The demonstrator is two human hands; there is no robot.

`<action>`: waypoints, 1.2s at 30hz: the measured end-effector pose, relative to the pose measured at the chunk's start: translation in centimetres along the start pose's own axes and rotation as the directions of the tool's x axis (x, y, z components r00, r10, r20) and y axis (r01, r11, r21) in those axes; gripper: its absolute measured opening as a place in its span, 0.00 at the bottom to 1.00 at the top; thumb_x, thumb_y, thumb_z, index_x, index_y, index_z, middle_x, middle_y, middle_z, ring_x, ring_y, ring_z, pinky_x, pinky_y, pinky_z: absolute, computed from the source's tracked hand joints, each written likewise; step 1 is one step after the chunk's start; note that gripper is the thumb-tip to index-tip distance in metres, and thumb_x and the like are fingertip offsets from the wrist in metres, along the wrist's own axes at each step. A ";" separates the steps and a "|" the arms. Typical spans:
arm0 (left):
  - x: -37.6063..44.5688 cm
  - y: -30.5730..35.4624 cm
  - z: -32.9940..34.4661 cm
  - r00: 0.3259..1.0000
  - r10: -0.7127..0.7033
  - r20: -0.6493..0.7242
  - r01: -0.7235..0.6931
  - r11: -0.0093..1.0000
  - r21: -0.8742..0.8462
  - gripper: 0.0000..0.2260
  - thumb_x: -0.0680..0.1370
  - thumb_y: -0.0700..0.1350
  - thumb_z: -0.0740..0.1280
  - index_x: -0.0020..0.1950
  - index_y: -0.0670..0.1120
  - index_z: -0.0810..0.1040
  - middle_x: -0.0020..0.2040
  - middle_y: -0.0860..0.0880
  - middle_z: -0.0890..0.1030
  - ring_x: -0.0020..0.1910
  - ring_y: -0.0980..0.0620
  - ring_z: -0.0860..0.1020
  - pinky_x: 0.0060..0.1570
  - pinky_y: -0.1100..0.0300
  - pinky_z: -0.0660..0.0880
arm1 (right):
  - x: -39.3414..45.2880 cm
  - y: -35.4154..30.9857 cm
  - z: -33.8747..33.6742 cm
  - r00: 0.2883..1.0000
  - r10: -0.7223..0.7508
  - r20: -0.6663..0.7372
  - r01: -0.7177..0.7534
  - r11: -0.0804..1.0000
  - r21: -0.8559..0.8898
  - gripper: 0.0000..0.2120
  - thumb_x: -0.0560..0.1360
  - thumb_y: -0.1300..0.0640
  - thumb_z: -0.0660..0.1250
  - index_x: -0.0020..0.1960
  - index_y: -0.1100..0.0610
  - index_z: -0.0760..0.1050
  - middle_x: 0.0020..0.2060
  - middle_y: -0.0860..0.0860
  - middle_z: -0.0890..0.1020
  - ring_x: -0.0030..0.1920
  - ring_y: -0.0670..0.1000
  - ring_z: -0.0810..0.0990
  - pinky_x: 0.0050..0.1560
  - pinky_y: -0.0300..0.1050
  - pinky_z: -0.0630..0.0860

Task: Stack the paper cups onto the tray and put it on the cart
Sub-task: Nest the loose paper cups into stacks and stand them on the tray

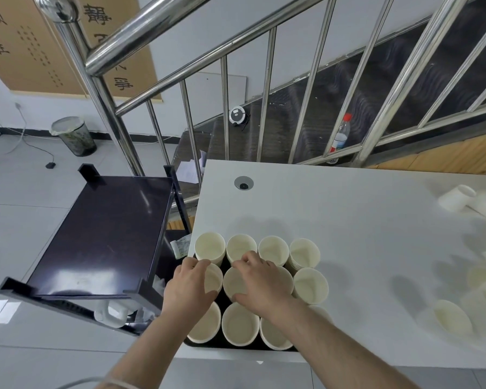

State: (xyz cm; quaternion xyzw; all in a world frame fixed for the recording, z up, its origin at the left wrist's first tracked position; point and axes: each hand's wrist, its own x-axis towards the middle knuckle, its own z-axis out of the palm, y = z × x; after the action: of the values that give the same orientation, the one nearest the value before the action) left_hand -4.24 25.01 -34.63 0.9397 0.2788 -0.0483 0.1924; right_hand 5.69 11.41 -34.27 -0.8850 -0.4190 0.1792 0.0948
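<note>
Twelve or so paper cups [239,327], upright and mouth-up in three close rows, fill a dark tray [208,344] at the near left corner of the white table [348,220]. The left hand [190,287] curls round a middle-row cup at the tray's left side; the right hand [260,284] rests curled over the central cups, apparently seating them. Further loose cups [458,202] lie blurred along the table's right edge. The black cart [104,234] stands just beside the table's left edge. Judged step: stacking nearly complete; next, both hands must grip the tray's ends and carry it level to the cart.
</note>
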 end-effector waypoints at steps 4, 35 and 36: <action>-0.3 0.2 -0.2 1.000 0.011 -0.024 -0.010 1.000 0.009 0.25 0.73 0.54 0.69 0.69 0.55 0.66 0.63 0.53 0.67 0.63 0.51 0.68 0.53 0.56 0.74 | -0.5 0.1 -0.8 1.000 -0.009 -0.009 0.009 1.000 0.000 0.29 0.74 0.48 0.68 0.72 0.51 0.64 0.66 0.49 0.65 0.63 0.54 0.71 0.62 0.47 0.66; -8.6 35.1 7.1 0.891 0.454 -0.035 -0.455 0.889 -0.055 0.22 0.76 0.53 0.64 0.70 0.55 0.65 0.67 0.55 0.66 0.66 0.54 0.67 0.60 0.59 0.70 | -27.0 27.5 -10.8 0.923 0.290 -0.253 -0.289 0.956 0.039 0.26 0.77 0.50 0.64 0.73 0.51 0.63 0.68 0.48 0.64 0.66 0.50 0.69 0.64 0.43 0.64; -8.8 36.5 7.6 0.884 0.465 -0.038 -0.467 0.882 -0.057 0.22 0.76 0.53 0.64 0.70 0.55 0.66 0.66 0.55 0.66 0.66 0.54 0.68 0.61 0.59 0.70 | -27.9 28.7 -11.2 0.916 0.307 -0.258 -0.305 0.951 0.046 0.26 0.77 0.50 0.65 0.73 0.51 0.63 0.69 0.48 0.64 0.66 0.50 0.70 0.64 0.43 0.65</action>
State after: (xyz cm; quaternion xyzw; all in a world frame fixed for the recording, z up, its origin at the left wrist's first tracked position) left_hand 8.31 -10.46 -27.69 0.9729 0.0485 0.0193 0.2252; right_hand 14.15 -28.54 -26.53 -0.9553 -0.2588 0.0741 0.1222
